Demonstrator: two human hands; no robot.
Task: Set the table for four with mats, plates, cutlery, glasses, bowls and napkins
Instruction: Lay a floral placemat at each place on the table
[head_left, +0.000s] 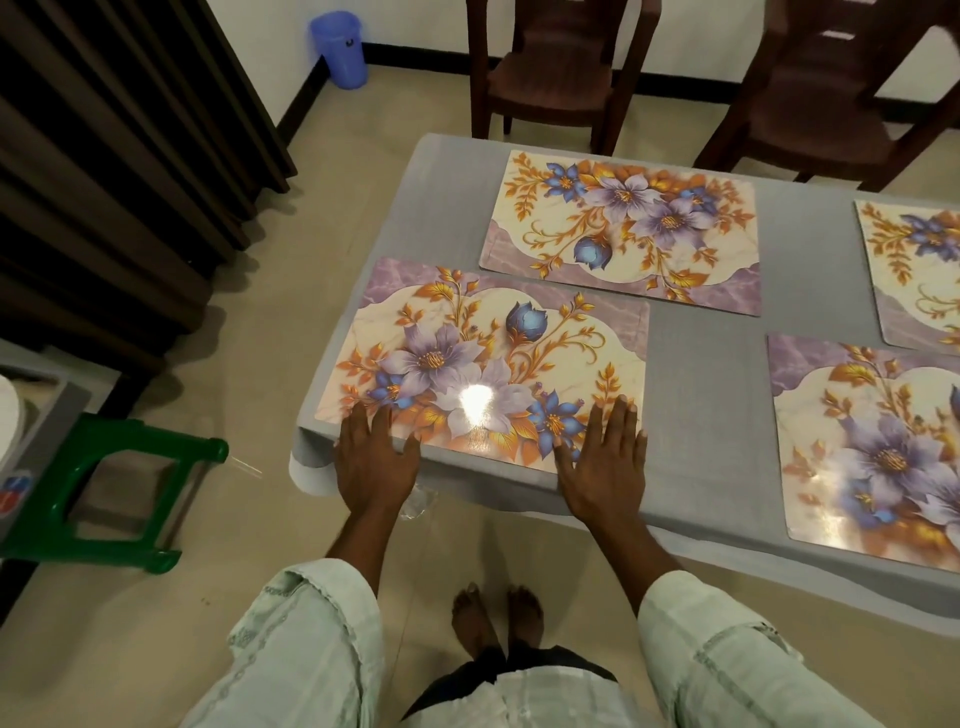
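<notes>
Several floral place mats lie on a grey-clothed table (701, 332). The near-left mat (483, 364) sits at the table's front-left corner. My left hand (374, 457) lies flat with straight fingers on that mat's near-left corner. My right hand (602, 462) presses flat on its near-right corner. A second mat (623, 228) lies beyond it. A third mat (878, 447) lies at the near right, and a fourth mat (919, 270) is cut off by the right edge. No plates, cutlery, glasses, bowls or napkins show on the table.
Two dark wooden chairs (550, 73) (831, 104) stand at the table's far side. A green plastic stool (109, 499) stands on the floor to my left, beside a grey box (36, 426). A blue bin (340, 49) sits by the far wall. Dark curtains (119, 156) hang at left.
</notes>
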